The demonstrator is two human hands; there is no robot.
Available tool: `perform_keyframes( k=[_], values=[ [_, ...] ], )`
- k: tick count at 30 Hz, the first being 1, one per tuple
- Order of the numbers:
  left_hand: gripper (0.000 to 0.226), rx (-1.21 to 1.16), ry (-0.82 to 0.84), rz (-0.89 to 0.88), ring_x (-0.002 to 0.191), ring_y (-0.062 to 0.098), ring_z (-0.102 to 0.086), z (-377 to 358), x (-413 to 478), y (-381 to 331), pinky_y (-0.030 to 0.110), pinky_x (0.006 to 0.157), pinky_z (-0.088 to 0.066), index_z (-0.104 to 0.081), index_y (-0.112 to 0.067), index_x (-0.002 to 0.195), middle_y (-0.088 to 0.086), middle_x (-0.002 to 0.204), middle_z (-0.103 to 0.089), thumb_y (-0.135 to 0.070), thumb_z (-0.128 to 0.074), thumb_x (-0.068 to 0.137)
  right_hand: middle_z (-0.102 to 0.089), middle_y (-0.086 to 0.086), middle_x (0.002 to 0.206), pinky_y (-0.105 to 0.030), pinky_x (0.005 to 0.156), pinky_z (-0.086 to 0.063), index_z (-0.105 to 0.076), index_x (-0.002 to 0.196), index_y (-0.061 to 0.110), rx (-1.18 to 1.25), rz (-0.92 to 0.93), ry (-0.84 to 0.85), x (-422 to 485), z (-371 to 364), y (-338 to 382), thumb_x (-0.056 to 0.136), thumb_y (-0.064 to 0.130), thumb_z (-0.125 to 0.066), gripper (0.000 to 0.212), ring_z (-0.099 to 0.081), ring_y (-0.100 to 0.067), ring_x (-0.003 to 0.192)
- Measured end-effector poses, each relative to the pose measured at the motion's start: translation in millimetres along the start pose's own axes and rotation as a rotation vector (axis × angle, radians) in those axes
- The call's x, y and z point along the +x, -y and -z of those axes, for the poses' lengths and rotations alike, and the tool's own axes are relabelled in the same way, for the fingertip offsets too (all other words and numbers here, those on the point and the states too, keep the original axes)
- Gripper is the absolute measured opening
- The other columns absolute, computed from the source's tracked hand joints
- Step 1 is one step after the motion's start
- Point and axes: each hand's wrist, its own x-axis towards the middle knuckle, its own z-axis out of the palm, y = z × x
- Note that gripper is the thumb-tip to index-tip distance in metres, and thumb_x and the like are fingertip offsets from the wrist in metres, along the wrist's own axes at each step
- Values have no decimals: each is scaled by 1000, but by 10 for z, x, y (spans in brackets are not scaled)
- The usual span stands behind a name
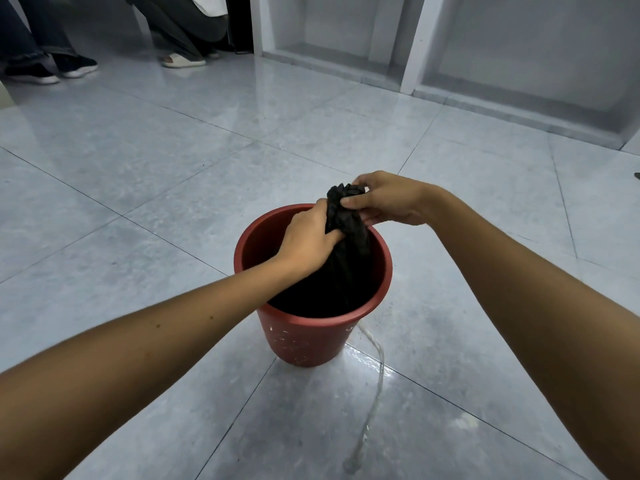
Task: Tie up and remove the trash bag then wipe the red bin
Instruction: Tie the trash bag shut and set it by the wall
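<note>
Red bin: your red bin (304, 344) stands upright on the floor (138, 188) at the centre of the frame, slightly below the middle; pale specks dot its outer wall.
Trash bag: the black trash bag (346, 223) sits inside the bin, its top gathered into a crumpled neck that rises above the far rim. The body of the bag is dark and fills the inside of the bin.
Left hand: your left hand (308, 239) is closed around the bag's neck from the left, low down, just above the bin's opening.
Right hand: your right hand (388, 199) pinches the top of the gathered neck from the right, fingers and thumb clamped on the plastic, higher than the left hand.
Floor: pale grey glossy tiles with dark joints; a thin whitish trail (375, 386) runs from the bin's lower right side toward the bottom of the frame.
Background: in the upper left of the frame you can see legs and shoes (74, 65) of other people; white open shelving (412, 46) stands along the upper right.
</note>
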Motion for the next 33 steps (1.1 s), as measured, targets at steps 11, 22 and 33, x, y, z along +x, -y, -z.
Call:
perform_keyframes(
  k=[11, 22, 33],
  values=[
    [36, -111, 90, 6, 63, 22, -55, 233, 181, 229, 28, 55, -40, -28, -27, 122, 2, 68, -55, -15, -46, 93, -69, 25, 92, -8, 73, -49, -68, 117, 33, -534, 256, -41, -15, -44, -29, 83, 25, -70, 35, -64, 11, 80],
    [26, 242, 294, -194, 104, 33, -60, 294, 228, 176, 28, 75, -38, -64, -12, 106, 18, 111, -67, -31, -59, 88, -71, 7, 83, -17, 52, -43, -67, 99, 26, 163, 54, -372, -45, 54, -421, 88, 36, -63, 15, -63, -9, 68],
    [25, 21, 436, -55, 101, 18, -57, 302, 317, 252, 28, 84, -42, -61, -25, 114, -1, 112, -64, -32, -53, 91, -52, -15, 120, -38, 81, -44, -50, 115, 8, -432, -689, -407, -422, -1527, -2504, 89, 35, -58, 38, -56, -34, 110]
  ],
)
